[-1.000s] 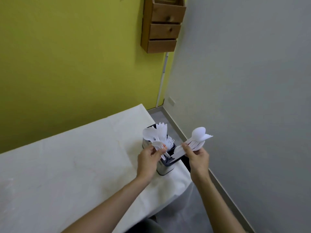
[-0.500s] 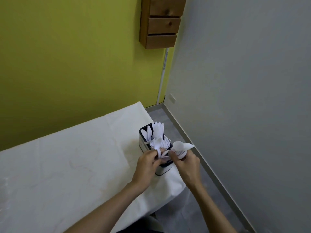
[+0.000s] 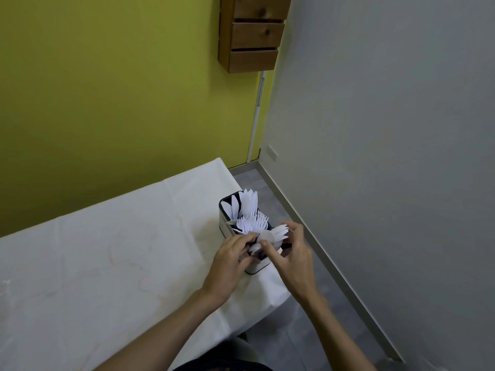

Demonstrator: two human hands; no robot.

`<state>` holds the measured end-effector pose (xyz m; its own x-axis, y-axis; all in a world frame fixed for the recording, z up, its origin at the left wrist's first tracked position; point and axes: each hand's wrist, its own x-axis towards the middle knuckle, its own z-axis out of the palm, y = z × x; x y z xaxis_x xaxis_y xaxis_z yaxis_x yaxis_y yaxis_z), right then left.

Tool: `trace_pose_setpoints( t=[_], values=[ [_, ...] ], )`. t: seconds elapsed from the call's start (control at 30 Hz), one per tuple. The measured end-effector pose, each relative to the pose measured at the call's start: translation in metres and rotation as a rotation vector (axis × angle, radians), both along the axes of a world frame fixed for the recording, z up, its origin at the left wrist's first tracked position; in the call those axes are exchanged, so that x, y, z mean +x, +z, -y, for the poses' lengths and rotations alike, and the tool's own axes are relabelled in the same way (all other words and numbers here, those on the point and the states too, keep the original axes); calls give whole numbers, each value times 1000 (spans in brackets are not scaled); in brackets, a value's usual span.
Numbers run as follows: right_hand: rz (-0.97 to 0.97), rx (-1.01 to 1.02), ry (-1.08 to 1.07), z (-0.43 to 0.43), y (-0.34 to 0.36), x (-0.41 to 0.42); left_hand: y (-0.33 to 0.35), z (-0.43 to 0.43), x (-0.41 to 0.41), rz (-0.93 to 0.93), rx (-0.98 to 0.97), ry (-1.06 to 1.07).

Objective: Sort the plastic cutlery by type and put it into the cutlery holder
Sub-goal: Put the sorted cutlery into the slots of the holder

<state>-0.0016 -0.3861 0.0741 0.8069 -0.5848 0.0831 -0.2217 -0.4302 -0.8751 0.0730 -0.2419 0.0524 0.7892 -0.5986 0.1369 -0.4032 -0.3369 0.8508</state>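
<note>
Yellow-green painted wall (image 3: pixel 107 89) backs a long table under a creased white cloth (image 3: pixel 107 250), bare of loose cutlery wherever it shows. At its right-hand corner the left hand (image 3: pixel 231 257) is at the near end of the rectangular metal cutlery holder with a dark inside (image 3: pixel 224 223), fingers curled in on the lowest bowls of the white plastic spoons (image 3: pixel 270 235).

A second ago the main bunch of those spoons was held up in the air, well off to the right of the holder. Now it stands in the nearest compartment, bowls up and fanned toward the right. White plastic knives (image 3: pixel 247 203) fill the far compartment and white plastic forks (image 3: pixel 257 222) the middle one, so each type appears to have its own slot.

The right hand (image 3: pixel 293 257) has come down with the bunch and is closed about it, forefinger on the front bowl and the other fingers wrapped behind.

Judging by this, the sorting is all but finished. What remains is probably to let go and tidy the fan, taking care that the tall holder, near the table's edge, is not tipped. Plain grey wall (image 3: pixel 388 129) closes the right side.
</note>
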Motion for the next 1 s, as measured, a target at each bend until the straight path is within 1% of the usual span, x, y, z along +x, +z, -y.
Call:
trace_pose_setpoints(
  t=[0.13, 0.23, 0.33, 0.4, 0.5, 0.57, 0.63, 0.7, 0.8, 0.9, 1.0],
  values=[
    [83, -133, -13, -6, -9, -5, -1, -4, -1, 54, 5, 8],
    [127, -337, -6, -6, -13, -10, 1, -9, -2, 107, 5, 14],
    [66, -620, 132, -3, -18, -12, 3, -15, -2, 156, 22, 16],
    [13, -701, 187, -6, -24, -13, 1, -20, -1, 178, 47, 33],
    [-11, -694, 171, -12, -23, -12, 0, -26, 1, 191, 65, 38],
    [-38, -726, 195, -16, -21, -11, 1, -31, 2, 195, 61, 49],
    [-88, -770, 223, -20, -20, -8, 2, -40, 4, 189, 51, 85],
    [-91, -776, 208, -25, -16, -5, 5, -48, 7, 170, 46, 126],
    [46, -763, 223, -43, 5, 11, 7, -67, 14, 144, 43, 199],
    [180, -692, 328, -77, 21, 39, 7, -96, 22, 123, 65, 303],
    [201, -665, 465, -118, 19, 69, 4, -135, 29, 131, 121, 443]
  ],
)
